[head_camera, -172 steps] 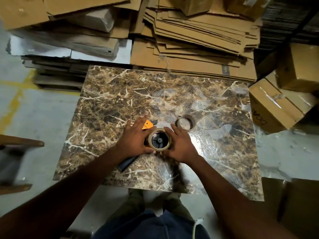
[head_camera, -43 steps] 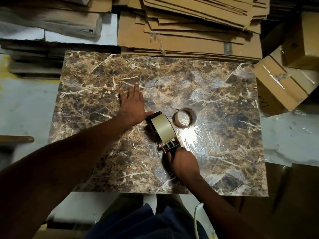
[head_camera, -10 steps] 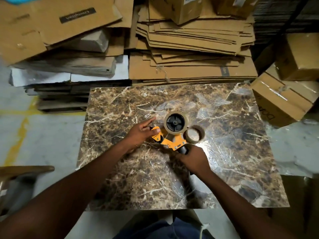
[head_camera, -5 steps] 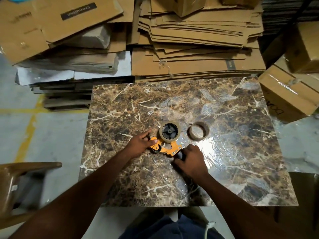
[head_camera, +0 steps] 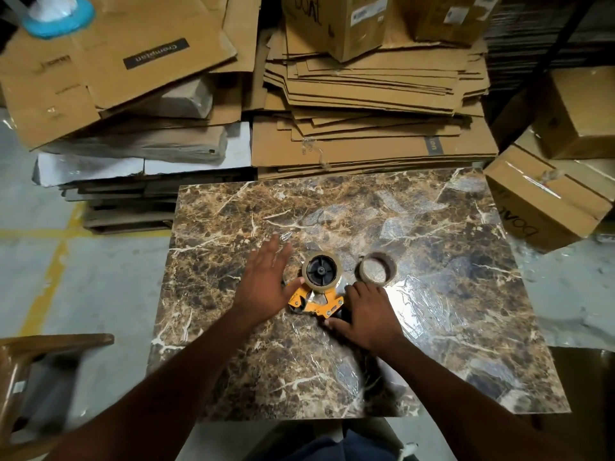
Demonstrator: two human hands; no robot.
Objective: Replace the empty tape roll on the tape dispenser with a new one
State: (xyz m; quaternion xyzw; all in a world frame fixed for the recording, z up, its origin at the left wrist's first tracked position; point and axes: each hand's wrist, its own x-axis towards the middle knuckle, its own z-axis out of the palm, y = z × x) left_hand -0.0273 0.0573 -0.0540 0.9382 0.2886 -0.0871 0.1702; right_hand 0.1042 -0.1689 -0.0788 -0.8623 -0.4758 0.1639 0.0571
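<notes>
The orange tape dispenser (head_camera: 316, 302) lies on its side on the marble-patterned tabletop (head_camera: 432, 327). A roll of tan tape (head_camera: 321, 271) sits on its black hub. The empty cardboard tape roll (head_camera: 376, 271) lies flat just to the right of it. My left hand (head_camera: 266, 281) hovers flat with fingers spread at the dispenser's left side, its thumb near the orange body. My right hand (head_camera: 366, 314) rests over the dispenser's handle, which it hides, with fingertips at the orange frame.
Stacks of flattened cardboard (head_camera: 366, 104) lie behind the table. Taped boxes (head_camera: 545, 201) stand at the right. A wooden chair edge (head_camera: 40, 347) shows at the lower left. Grey floor with a yellow line (head_camera: 50, 281) runs along the left.
The dispenser has been laid down flat on the table. My left hand has let go of its front end and opened, fingers spreading away from it. My right hand stays at the handle.
</notes>
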